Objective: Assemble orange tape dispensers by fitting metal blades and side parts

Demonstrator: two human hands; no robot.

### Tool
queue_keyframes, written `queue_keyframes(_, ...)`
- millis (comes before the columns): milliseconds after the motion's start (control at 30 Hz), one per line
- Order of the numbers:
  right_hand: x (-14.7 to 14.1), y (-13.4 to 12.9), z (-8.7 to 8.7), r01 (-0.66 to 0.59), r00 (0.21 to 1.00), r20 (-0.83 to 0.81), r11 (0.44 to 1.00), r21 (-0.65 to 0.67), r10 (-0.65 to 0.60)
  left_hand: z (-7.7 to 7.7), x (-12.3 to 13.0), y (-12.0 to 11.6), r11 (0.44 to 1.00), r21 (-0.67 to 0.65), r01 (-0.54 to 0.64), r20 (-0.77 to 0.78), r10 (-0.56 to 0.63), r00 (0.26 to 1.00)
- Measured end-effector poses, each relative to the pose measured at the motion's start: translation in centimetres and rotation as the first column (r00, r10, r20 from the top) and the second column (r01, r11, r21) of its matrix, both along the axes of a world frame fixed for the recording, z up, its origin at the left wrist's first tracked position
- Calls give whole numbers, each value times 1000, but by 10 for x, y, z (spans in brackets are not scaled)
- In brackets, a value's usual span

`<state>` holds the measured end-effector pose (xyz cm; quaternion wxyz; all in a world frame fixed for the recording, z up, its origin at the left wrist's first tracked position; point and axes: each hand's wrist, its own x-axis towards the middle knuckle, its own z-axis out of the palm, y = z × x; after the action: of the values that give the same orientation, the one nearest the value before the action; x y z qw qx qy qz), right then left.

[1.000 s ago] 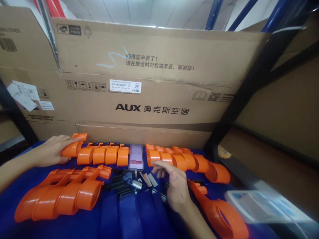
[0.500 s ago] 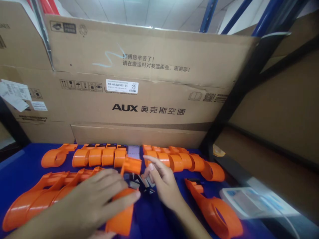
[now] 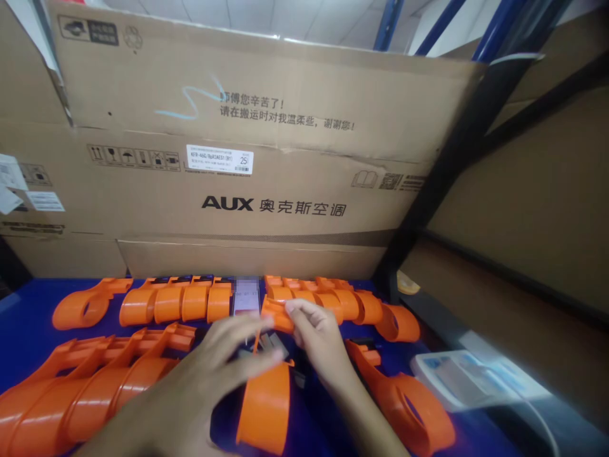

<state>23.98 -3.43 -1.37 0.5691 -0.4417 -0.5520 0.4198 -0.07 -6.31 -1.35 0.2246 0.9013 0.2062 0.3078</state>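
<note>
My right hand point(image 3: 316, 336) pinches the slotted top end of an orange looped plastic part point(image 3: 264, 406) between thumb and fingers. The part stands tilted in front of me, its wide curved loop hanging toward the near edge. My left hand point(image 3: 214, 368) is beside it on the left, fingers stretched and spread, the forefinger close to the part's top end and the thumb crossing in front of its narrow neck. Whether the left fingertips touch it, I cannot tell. Small grey and dark pieces point(image 3: 273, 346) lie behind the part, partly hidden by the hands.
Rows of similar orange parts point(image 3: 169, 304) line the blue surface point(image 3: 28, 317). A larger group point(image 3: 90, 393) lies at left, one part point(image 3: 413, 406) at right. A phone point(image 3: 246, 295) stands at the back before a cardboard box point(image 3: 285, 158). A white device point(image 3: 471, 381) lies right.
The right hand has closed on the top end of the orange part. My left fingers have loosened and spread from its loop. The view has shifted slightly right.
</note>
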Motion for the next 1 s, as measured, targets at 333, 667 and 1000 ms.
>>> queue_keyframes(333, -11, -5, -4, 30, 997, 75, 1000, 5, -30, -34, 22, -4, 660, -734, 158, 382, 209, 900)
queue_keyframes(667, -9, -10, -7, -268, 599, 799, 953, 144, 48, -38, 27, 9, 521, -825, 216, 561, 715, 418)
queue_keyframes(1000, -25, -17, -16, -348, 306, 952, 932, 98, 14, -38, 28, 7, 472, -820, 325, 573, 664, 480)
